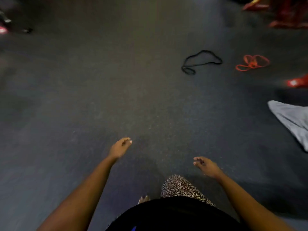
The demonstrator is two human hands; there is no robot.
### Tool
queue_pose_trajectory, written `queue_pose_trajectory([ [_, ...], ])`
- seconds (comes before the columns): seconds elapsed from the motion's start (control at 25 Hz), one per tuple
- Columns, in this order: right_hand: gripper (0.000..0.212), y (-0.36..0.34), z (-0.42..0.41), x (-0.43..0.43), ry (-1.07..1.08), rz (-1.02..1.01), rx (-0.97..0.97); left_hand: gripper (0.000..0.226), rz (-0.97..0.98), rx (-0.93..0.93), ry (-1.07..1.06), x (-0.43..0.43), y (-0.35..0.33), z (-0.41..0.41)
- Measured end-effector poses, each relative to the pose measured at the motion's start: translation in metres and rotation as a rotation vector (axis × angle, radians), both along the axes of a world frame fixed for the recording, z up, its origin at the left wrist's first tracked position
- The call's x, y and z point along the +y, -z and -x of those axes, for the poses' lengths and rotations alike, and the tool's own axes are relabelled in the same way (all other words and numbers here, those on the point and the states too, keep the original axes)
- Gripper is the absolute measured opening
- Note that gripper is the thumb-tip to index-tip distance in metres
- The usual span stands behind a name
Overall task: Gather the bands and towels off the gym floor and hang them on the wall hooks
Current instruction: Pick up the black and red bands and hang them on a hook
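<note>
A black band [200,61] lies in a loose loop on the dark gym floor, ahead and to the right. Just right of it sits a tangled red band [252,63]. A grey towel [290,119] is spread on the floor at the right edge, partly cut off by the frame. My left hand [120,147] hangs low in front of me with fingers loosely curled and nothing in it. My right hand [206,166] is also held out low, fingers loosely curled, holding nothing. Both hands are well short of the bands. No wall hooks are in view.
Red metal equipment feet stand at the top right [283,14] and at the right edge [297,82]. More gear shows blurred at the far left [4,25]. The dark rubber floor [100,89] stretches ahead. My patterned trouser leg [180,187] steps forward.
</note>
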State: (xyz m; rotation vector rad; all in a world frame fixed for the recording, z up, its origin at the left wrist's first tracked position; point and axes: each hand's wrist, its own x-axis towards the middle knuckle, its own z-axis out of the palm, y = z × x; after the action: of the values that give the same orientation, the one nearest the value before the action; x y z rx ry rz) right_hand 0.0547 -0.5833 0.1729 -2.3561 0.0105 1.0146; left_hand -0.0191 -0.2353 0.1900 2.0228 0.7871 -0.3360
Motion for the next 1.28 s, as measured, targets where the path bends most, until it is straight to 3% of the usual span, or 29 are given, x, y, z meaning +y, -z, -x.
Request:
queue_pose_trajectory([
  [0.24,0.033,0.022,-0.139,-0.039,0.406,0.013,0.010,0.034,0.078,-0.098,0.325,-0.033,-0.011,-0.272],
  [0.4,0.033,0.014,-0.277,-0.043,0.474,0.002,0.004,0.035,0.099,0.033,0.405,-0.049,-0.011,-0.408],
  [0.68,0.034,-0.014,-0.531,-0.010,0.314,-0.060,0.027,0.035,0.140,0.145,0.338,-0.030,0.015,-0.593],
  [0.88,0.033,-0.019,-0.709,0.005,0.313,-0.095,-0.030,0.033,0.139,0.186,0.289,-0.023,0.048,-0.767],
  [1.04,0.032,-0.032,-0.852,-0.001,0.217,-0.045,0.014,0.037,0.138,0.233,0.368,-0.047,0.044,-0.921],
  [1.28,0.031,0.022,-1.057,-0.014,0.115,-0.024,0.087,0.039,0.148,0.223,0.205,-0.083,0.072,-1.109],
])
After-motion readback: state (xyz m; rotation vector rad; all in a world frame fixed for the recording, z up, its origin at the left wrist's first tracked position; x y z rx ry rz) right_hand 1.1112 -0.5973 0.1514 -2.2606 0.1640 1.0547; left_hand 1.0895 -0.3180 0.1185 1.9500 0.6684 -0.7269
